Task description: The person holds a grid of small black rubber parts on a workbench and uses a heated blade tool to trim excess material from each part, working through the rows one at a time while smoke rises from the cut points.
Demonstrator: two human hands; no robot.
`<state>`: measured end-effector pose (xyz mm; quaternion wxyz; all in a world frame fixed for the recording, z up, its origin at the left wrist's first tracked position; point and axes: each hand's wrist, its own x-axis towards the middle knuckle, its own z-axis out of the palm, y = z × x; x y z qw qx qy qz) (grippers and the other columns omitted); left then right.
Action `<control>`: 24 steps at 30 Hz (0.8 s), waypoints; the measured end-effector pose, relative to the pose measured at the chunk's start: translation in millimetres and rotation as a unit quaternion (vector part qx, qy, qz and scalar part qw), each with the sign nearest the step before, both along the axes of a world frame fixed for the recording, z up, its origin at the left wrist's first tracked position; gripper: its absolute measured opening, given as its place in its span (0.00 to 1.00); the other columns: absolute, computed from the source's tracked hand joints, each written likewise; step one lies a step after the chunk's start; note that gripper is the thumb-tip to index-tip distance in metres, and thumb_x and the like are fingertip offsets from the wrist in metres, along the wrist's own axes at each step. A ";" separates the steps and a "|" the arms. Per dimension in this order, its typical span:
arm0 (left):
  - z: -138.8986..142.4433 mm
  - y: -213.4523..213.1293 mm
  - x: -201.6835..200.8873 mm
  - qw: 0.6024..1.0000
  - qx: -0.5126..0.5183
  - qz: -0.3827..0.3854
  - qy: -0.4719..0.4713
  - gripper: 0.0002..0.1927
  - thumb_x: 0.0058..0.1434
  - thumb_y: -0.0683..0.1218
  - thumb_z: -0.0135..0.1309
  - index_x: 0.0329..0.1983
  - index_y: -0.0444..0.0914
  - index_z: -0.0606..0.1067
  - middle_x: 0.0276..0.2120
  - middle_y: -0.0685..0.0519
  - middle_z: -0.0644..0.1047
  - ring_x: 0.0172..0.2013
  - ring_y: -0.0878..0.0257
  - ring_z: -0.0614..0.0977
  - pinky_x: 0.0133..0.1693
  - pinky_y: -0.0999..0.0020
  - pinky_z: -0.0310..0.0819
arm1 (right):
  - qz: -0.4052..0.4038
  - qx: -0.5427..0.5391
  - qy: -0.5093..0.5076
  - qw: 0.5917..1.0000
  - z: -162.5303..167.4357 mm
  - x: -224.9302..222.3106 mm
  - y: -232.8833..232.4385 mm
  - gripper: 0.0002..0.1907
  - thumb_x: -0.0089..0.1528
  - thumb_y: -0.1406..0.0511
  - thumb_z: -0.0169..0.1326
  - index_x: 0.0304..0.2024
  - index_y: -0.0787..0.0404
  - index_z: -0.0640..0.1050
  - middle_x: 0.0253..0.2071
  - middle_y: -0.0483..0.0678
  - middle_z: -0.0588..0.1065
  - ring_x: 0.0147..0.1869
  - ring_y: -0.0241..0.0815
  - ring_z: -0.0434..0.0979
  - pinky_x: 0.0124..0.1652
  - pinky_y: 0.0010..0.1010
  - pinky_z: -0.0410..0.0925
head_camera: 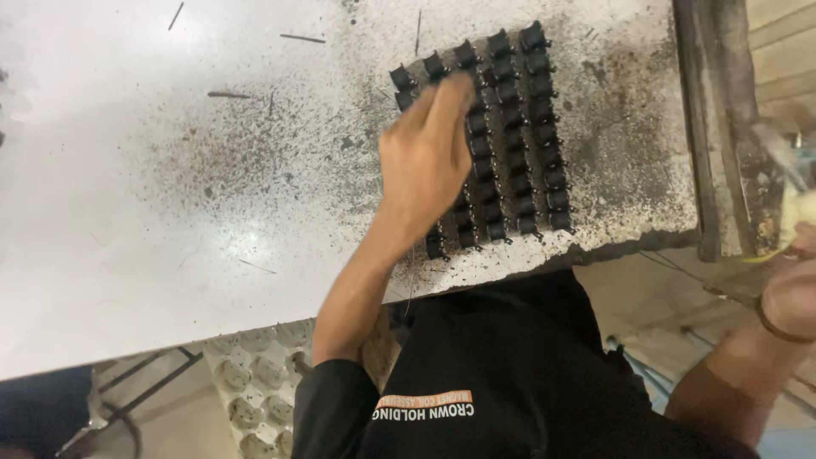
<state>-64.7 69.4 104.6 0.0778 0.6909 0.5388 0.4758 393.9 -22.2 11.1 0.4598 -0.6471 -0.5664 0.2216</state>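
Note:
My left hand (427, 157) lies flat, fingers together, over the left columns of a block of several small black parts (518, 127) set in rows on a white, speckled table (170, 195). The hand is blurred by motion and covers part of the block. My right hand (795, 272) is at the right edge, off the table, closed around something pale yellow and whitish (797, 208) that is blurred and hard to make out.
A dark metal bar (722, 127) runs along the table's right edge. Thin dark sticks and black specks litter the tabletop. Below the front edge sits a white moulded tray (255, 391) with round pockets. A wooden surface lies at the far right.

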 end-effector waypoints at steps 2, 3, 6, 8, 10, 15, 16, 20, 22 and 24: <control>11.9 -39.5 21.8 0.998 -0.005 -0.048 -0.038 0.07 0.70 0.34 0.54 0.49 0.35 0.73 0.38 0.47 0.80 0.31 0.57 0.83 0.29 0.66 0.77 | -0.097 -0.081 0.136 0.983 -9.7 31.1 -33.9 0.18 0.74 0.64 0.45 0.52 0.77 0.75 0.44 0.64 0.76 0.41 0.50 0.77 0.37 0.33 0.71; 15.5 -58.6 35.1 0.995 -0.021 -0.074 -0.061 0.06 0.68 0.35 0.57 0.46 0.35 0.74 0.37 0.47 0.80 0.29 0.58 0.81 0.27 0.66 0.75 | -0.127 -0.086 0.214 0.965 -13.4 43.8 -44.4 0.18 0.73 0.64 0.45 0.52 0.76 0.75 0.44 0.63 0.76 0.41 0.49 0.77 0.37 0.32 0.70; 16.3 -99.5 76.5 0.980 -0.046 -0.144 -0.129 0.08 0.63 0.38 0.62 0.42 0.35 0.74 0.31 0.50 0.77 0.25 0.60 0.80 0.27 0.66 0.73 | -0.186 -0.028 0.422 0.887 -16.9 66.8 -58.3 0.19 0.73 0.61 0.47 0.53 0.74 0.76 0.45 0.60 0.77 0.41 0.47 0.76 0.38 0.30 0.69; 10.2 -110.4 103.2 0.968 -0.080 -0.187 -0.150 0.07 0.62 0.37 0.63 0.39 0.36 0.74 0.29 0.51 0.77 0.22 0.63 0.79 0.25 0.68 0.72 | -0.193 0.049 0.523 0.829 -14.3 76.5 -57.9 0.20 0.73 0.60 0.49 0.54 0.72 0.77 0.45 0.58 0.77 0.42 0.46 0.75 0.39 0.29 0.68; 3.8 -116.5 122.5 0.958 -0.107 -0.222 -0.148 0.06 0.62 0.37 0.62 0.38 0.36 0.75 0.28 0.51 0.77 0.21 0.63 0.78 0.24 0.68 0.71 | -0.170 0.116 0.576 0.791 -7.2 81.1 -51.5 0.21 0.72 0.58 0.50 0.55 0.71 0.77 0.45 0.56 0.78 0.42 0.44 0.75 0.39 0.27 0.67; -4.4 -128.0 142.4 0.941 -0.159 -0.266 -0.139 0.05 0.61 0.37 0.61 0.38 0.34 0.76 0.26 0.49 0.77 0.20 0.61 0.78 0.24 0.67 0.72 | -0.171 0.106 0.645 0.737 22.4 71.8 -1.9 0.21 0.69 0.58 0.54 0.53 0.70 0.77 0.43 0.56 0.80 0.43 0.44 0.75 0.43 0.27 0.69; -5.1 -129.6 142.9 0.939 -0.165 -0.269 -0.141 0.05 0.61 0.37 0.61 0.39 0.33 0.76 0.27 0.48 0.78 0.20 0.60 0.78 0.24 0.67 0.72 | -0.179 0.097 0.674 0.710 28.6 67.9 8.9 0.20 0.68 0.59 0.55 0.53 0.71 0.77 0.43 0.57 0.81 0.43 0.45 0.75 0.44 0.28 0.70; -7.3 -131.1 140.8 0.933 -0.154 -0.288 -0.149 0.04 0.64 0.37 0.58 0.41 0.33 0.76 0.30 0.47 0.79 0.24 0.58 0.82 0.26 0.67 0.76 | -0.094 -0.017 0.578 0.810 46.2 51.4 26.6 0.18 0.72 0.62 0.53 0.54 0.75 0.77 0.44 0.57 0.79 0.43 0.43 0.76 0.47 0.26 0.69; -9.9 -127.4 139.4 0.934 -0.152 -0.291 -0.144 0.04 0.64 0.37 0.58 0.41 0.32 0.76 0.29 0.46 0.79 0.24 0.57 0.81 0.26 0.65 0.76 | -0.119 0.003 0.267 0.956 49.2 47.3 24.0 0.12 0.69 0.64 0.60 0.51 0.64 0.82 0.40 0.54 0.80 0.38 0.46 0.79 0.38 0.37 0.69; -11.9 -126.9 137.9 0.935 -0.152 -0.291 -0.135 0.04 0.65 0.37 0.58 0.42 0.32 0.76 0.30 0.46 0.79 0.25 0.54 0.81 0.27 0.63 0.76 | -0.134 0.090 -0.248 0.955 50.2 50.1 22.8 0.13 0.62 0.69 0.63 0.50 0.65 0.83 0.42 0.55 0.80 0.44 0.52 0.80 0.42 0.41 0.72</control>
